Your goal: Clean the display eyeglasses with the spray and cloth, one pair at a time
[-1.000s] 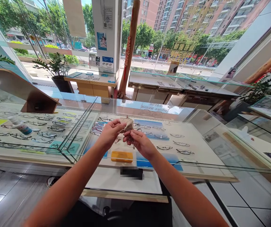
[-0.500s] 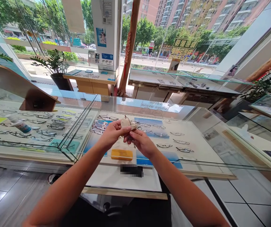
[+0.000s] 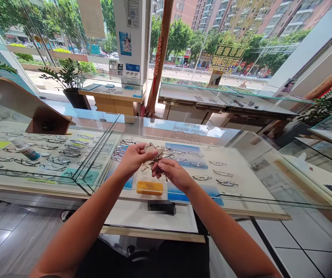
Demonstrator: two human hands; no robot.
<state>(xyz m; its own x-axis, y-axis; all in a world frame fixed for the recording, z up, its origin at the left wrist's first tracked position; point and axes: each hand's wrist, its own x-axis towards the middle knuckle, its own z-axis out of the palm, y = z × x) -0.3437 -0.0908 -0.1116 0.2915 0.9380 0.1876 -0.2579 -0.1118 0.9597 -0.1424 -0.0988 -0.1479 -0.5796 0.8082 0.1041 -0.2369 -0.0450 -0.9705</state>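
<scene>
Both closed — left grip (image 3: 133, 159) on beige cloth (image 3: 158, 152), right grip (image 3: 174, 173) on eyeglasses (image 3: 163, 178)

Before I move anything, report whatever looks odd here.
No spill shows. The black object on the white surface looks odd: its left part is pixelated. The held glasses and cloth show no clear damage, though fine flaws wouldn't show.

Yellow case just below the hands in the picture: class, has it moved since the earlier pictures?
No: judged against the fixed blue sheet to its right, the yellow case keeps its place.
</scene>
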